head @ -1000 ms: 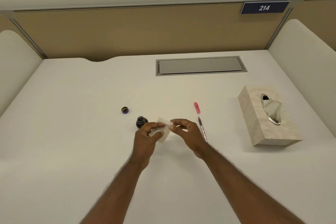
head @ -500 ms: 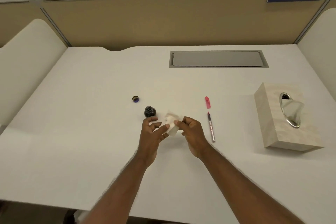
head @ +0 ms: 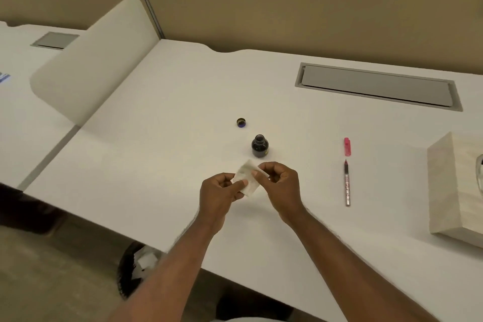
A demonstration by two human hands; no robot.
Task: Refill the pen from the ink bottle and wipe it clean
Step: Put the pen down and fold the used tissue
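At frame centre, left hand and right hand pinch one folded tissue between thumbs and fingertips. Both grips narrow, closed on it. Open ink bottle just above.

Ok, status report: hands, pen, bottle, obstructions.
Left hand and right hand both pinching folded tissue. Pen uncapped on desk, untouched. Ink bottle open, just beyond hands. Nothing blocking.

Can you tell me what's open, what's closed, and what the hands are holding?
ink bottle: open, upright
bottle cap: off, lying on desk
pen: uncapped, lying flat
pink pen cap: off, beyond the pen's tip
tissue: held by both hands
left hand: pinching tissue
right hand: pinching tissue
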